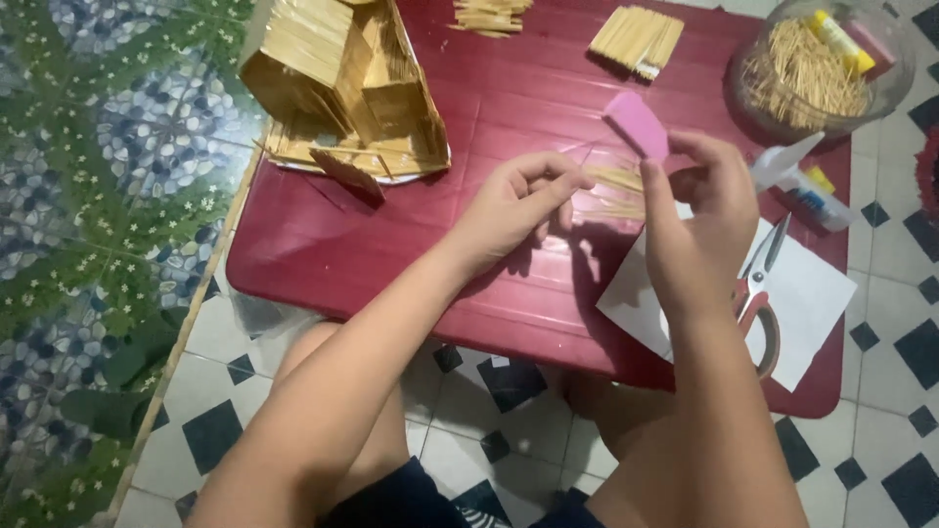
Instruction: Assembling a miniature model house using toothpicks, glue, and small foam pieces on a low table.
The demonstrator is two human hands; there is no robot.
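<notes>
My left hand (514, 205) pinches a thin wooden stick (583, 161) between thumb and fingers above the low red table (391, 244). My right hand (696, 225) holds a small pink block (637, 123) upright, close to the stick's tip. A few loose sticks (616, 186) lie on the table between both hands. A model house (337, 83) built of sticks stands on a base at the table's far left.
Scissors (758, 293) lie on white paper (812, 293) at the right. A glue bottle (797, 176) sits beyond them. A clear bowl (822, 64) holds many sticks and markers. Stick bundles (638, 39) lie at the back. Tiled floor surrounds the table.
</notes>
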